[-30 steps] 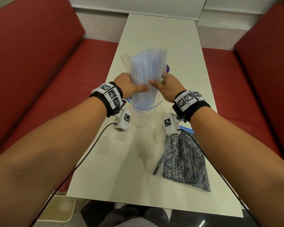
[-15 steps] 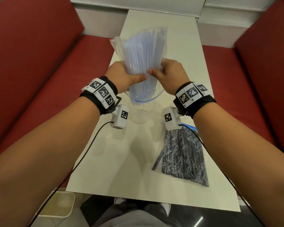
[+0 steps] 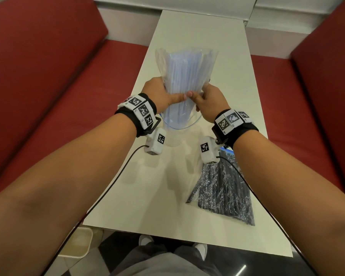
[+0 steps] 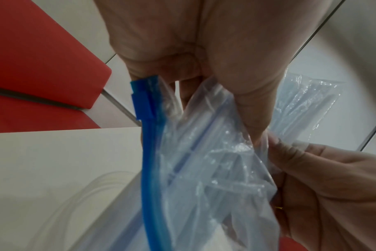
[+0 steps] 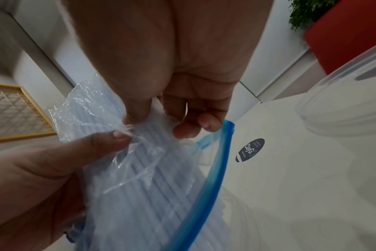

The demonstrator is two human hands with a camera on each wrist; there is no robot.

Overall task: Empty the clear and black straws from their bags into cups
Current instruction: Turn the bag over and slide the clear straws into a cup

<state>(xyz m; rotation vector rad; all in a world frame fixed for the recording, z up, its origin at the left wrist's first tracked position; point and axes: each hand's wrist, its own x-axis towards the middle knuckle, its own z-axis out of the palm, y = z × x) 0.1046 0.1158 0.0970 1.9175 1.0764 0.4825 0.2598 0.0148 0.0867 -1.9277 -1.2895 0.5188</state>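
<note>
Clear straws' bag gripped by both hands, seemingly above a cup

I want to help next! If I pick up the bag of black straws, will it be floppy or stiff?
Probably both: the bag of black straws looks thin and crinkly, so loose edges should flop, while the long straws inside likely keep it fairly stiff. It lies flat on the table, seemingly light, perhaps slippery.

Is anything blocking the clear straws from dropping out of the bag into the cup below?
Nothing visible does. The bag, held by the left hand and right hand, hangs mouth-down, its blue zip open over the clear cup.
</note>
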